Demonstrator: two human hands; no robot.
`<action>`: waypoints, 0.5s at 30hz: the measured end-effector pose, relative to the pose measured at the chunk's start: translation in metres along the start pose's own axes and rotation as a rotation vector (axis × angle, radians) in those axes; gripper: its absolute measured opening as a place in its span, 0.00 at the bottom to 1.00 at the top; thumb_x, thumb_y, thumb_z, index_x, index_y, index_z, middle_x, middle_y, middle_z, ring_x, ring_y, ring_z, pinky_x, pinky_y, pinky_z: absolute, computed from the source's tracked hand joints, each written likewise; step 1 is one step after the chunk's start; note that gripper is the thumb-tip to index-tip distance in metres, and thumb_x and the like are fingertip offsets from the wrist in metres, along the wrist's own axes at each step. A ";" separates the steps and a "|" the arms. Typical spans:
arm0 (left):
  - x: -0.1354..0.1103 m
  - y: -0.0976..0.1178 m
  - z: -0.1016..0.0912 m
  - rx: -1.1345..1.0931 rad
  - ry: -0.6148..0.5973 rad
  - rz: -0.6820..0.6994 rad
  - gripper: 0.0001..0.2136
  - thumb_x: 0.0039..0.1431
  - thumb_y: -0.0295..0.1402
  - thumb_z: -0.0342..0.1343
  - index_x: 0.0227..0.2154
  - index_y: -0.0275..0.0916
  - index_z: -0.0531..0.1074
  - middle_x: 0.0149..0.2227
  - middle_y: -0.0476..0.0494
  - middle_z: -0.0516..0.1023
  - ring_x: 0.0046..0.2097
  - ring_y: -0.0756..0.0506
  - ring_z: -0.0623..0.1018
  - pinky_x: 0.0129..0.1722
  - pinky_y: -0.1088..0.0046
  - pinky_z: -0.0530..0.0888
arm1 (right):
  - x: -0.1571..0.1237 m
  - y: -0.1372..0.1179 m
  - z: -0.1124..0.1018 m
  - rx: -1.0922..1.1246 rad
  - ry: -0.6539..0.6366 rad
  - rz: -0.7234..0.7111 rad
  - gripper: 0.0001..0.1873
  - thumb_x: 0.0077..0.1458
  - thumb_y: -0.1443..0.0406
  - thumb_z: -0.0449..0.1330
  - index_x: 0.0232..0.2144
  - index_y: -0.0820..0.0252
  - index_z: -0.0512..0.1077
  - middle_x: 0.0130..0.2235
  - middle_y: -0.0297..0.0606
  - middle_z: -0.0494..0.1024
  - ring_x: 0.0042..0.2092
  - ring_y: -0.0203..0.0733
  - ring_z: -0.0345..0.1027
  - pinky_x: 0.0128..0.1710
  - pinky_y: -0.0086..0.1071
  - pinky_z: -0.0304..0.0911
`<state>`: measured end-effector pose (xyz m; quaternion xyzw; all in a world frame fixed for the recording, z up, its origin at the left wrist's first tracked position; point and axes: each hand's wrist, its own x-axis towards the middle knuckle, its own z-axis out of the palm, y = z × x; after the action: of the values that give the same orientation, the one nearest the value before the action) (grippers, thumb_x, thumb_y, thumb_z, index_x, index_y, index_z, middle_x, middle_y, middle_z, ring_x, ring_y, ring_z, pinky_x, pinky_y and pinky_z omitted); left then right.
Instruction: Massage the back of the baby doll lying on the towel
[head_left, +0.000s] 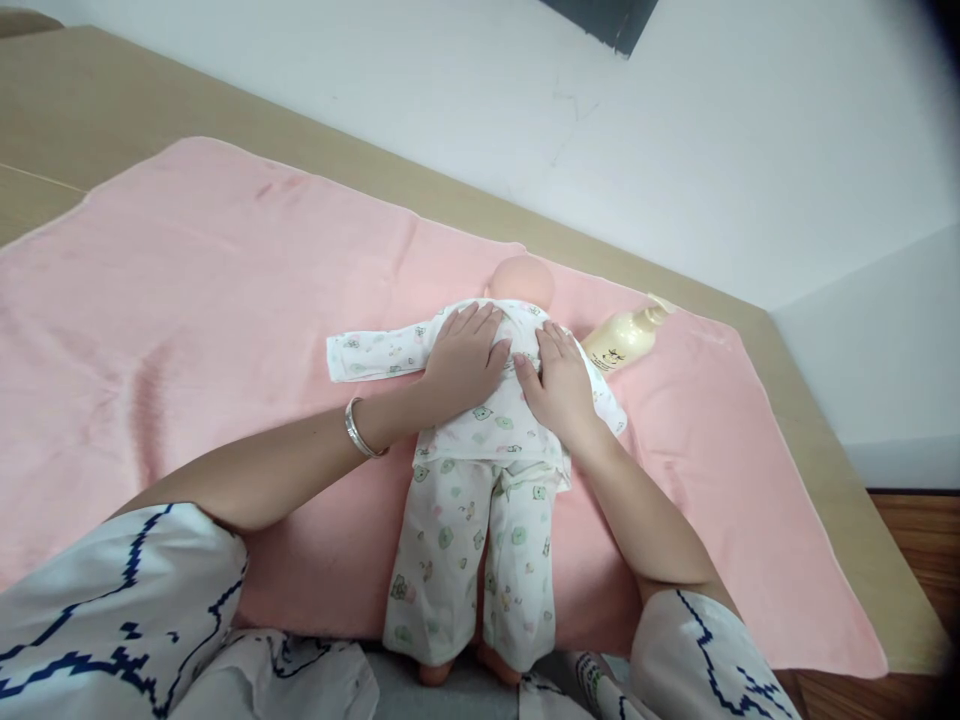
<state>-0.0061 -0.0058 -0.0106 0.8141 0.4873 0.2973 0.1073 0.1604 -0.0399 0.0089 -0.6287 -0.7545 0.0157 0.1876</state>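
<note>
And there lay the doll [480, 430], stretched out on the pink blanket [262, 300]!
The left hand [469, 355] lay open, flat on its upper body, the right hand [562, 385] likewise alongside — neither gripping anything — as a pump bottle [622, 340] rested nearby, blanket spread over the counter [150, 90].

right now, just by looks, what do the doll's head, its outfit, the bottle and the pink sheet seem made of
Doll's head: likely vinyl or plastic; smooth, low sheen. Outfit: probably thin, cotton-like fabric, matte; it wrinkles softly. Bottle: probably plastic, judging by its glossy highlights and pump top. Pink sheet: apparently fabric, perhaps fleecy, matte, with soft creases; fibre unclear.
</note>
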 end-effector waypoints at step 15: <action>0.007 -0.006 -0.006 0.015 -0.120 -0.010 0.28 0.70 0.36 0.39 0.66 0.21 0.57 0.70 0.24 0.59 0.72 0.34 0.57 0.72 0.50 0.55 | -0.001 -0.002 -0.007 -0.005 0.001 -0.005 0.34 0.68 0.51 0.45 0.62 0.75 0.65 0.67 0.61 0.65 0.70 0.60 0.55 0.69 0.58 0.51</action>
<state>-0.0117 0.0025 -0.0063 0.8287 0.4863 0.2437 0.1317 0.1605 -0.0432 0.0153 -0.6271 -0.7561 0.0132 0.1865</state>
